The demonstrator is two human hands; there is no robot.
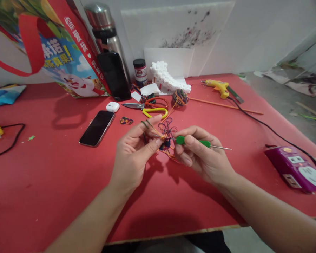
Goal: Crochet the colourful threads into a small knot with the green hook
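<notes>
My left hand point(137, 147) pinches a small crocheted piece point(165, 144) of dark multicoloured yarn between thumb and fingers. A strand of yarn runs over its raised index finger. My right hand point(202, 151) is closed round the green handle of a crochet hook point(204, 143). One thin metal end sticks out to the right, and the other end points at the crocheted piece, its tip hard to make out. Loose purple and orange yarn point(168, 127) lies in loops just beyond my fingers. Behind it sits a multicoloured yarn ball point(180, 98).
Scissors point(150, 107), a phone point(97, 128), a white earbud case point(112, 106) and a small crocheted scrap point(126, 121) lie beyond and left of my hands. A yellow glue gun point(217, 88) trails a cord past a purple power socket point(296, 168) at right. An orange stick point(226, 106) lies behind.
</notes>
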